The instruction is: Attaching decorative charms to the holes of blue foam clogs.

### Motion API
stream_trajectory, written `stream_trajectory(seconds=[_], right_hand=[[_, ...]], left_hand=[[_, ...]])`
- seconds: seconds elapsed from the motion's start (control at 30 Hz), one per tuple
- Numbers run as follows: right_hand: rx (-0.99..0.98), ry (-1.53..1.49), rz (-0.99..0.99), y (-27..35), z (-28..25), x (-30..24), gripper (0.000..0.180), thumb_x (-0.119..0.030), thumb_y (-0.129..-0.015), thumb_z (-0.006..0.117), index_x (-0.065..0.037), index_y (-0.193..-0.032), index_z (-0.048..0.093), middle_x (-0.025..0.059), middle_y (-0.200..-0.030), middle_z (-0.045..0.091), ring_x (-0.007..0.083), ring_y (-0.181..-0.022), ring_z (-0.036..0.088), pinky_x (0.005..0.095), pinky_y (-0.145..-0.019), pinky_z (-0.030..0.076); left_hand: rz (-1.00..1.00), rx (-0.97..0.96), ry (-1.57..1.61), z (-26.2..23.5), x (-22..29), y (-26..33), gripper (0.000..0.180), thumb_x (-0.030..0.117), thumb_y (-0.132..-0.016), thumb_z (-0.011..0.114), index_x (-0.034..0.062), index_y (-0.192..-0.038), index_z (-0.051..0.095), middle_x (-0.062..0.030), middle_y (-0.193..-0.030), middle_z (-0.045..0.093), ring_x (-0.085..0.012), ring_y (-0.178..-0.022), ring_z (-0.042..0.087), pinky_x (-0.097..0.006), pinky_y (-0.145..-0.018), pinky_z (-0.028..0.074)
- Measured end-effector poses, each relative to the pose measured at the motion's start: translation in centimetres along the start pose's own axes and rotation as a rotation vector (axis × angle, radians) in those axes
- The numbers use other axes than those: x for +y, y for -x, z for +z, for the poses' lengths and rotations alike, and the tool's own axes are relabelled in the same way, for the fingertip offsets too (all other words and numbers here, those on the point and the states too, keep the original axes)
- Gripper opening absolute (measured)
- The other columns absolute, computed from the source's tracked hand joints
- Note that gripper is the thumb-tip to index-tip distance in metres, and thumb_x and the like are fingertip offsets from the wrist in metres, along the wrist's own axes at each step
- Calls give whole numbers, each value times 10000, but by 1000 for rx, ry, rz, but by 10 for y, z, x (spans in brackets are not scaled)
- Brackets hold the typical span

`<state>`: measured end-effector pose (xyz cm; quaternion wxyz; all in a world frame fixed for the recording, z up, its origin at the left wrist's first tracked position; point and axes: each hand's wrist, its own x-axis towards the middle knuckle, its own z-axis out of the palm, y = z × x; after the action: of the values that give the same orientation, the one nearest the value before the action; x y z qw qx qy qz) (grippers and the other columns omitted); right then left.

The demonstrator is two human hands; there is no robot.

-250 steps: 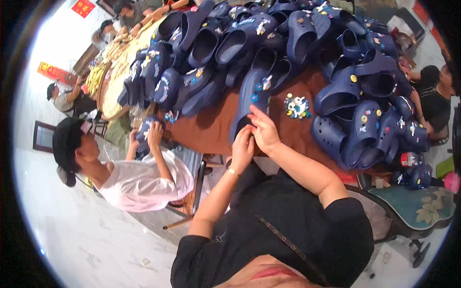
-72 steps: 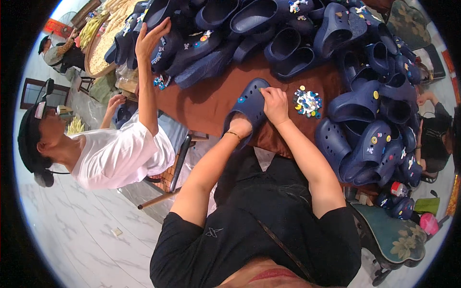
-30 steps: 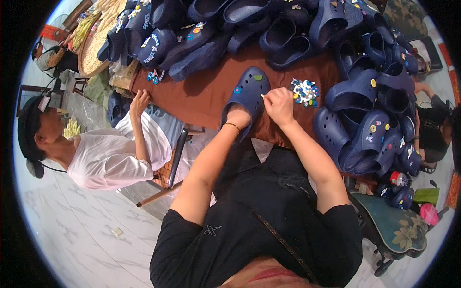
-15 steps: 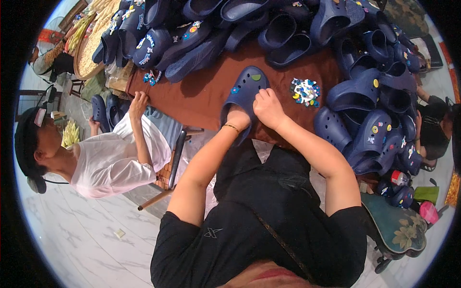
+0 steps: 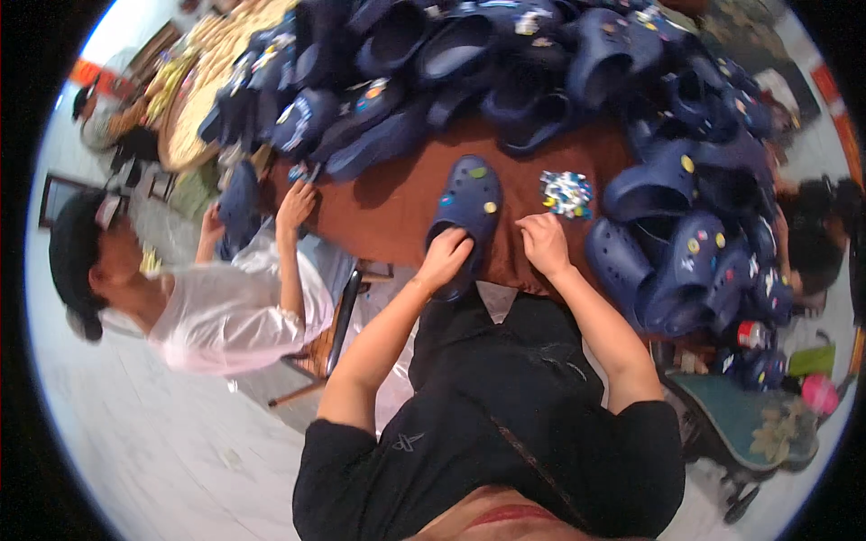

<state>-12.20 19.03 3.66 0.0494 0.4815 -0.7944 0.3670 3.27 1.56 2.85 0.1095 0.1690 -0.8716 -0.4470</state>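
forearms come up from the lower edge to the near rim of the brown bench. the left hand is curled over the heel end of a navy clog, fingers tucked into its opening, which looks like a way of pinning the shoe flat so it cannot slide. the clog lies toe away from the person, at the near middle of the bench, with a few coloured charms already set in its top. the right hand rests just beside the clog, fingers drawn together in a narrow pinch; whether a charm sits between them i cannot tell, it is too small to see. just beyond that hand lies a small heap of bright charms, kept within easy reach of the picking hand.

to the right a stack of finished-looking navy clogs crowds the bench edge, many dotted with charms. further back a long pile of dark clogs runs across the far side of the bench, leaving only the middle patch bare for work.

at the left a co-worker in a white shirt and dark cap sits at the bench corner, one hand raised to its edge, the other holding a clog. a floral chair seat stands at the lower right.
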Motion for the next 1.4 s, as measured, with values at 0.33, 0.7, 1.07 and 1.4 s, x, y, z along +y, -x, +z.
stream_trajectory(seconds=[0.33, 0.7, 1.07, 1.4], right_hand=[[470, 160, 74, -14, -123, 15, 157, 0, -701, 551, -46, -846, 588, 110, -894, 573, 297, -848, 523, 374, -768, 426], [879, 43, 791, -11, -245, 108, 626, -375, -729, 663, 55, -1143, 476, 208, -1047, 556, 282, -914, 573, 351, -808, 444], [819, 25, 1245, -102, -268, 148, 974, -405, -658, 658, 69, -1321, 124, 316, -1220, 396, 388, -1112, 460, 420, -914, 400], [1010, -580, 563, -34, -202, 106, 681, -114, -708, 505, 59, -1310, 236, 206, -1280, 386, 283, -1162, 403, 325, -987, 290]], left_hand=[[169, 190, -536, -31, 1, -15, 678, 154, -680, 599, -81, -1251, 317, -280, -1238, 396, -390, -1161, 383, -418, -998, 292], [172, 416, -534, -52, -1, 27, 612, 92, -742, 584, -7, -1292, 333, -236, -1239, 409, -379, -1133, 389, -420, -968, 299], [121, 279, -351, -13, 25, 65, 537, 61, -756, 561, 10, -1259, 381, -175, -1224, 445, -329, -1155, 396, -395, -992, 298], [75, 259, -135, -16, 46, 45, 515, 60, -757, 592, 7, -1237, 412, -173, -1184, 473, -299, -1101, 462, -378, -915, 385]])
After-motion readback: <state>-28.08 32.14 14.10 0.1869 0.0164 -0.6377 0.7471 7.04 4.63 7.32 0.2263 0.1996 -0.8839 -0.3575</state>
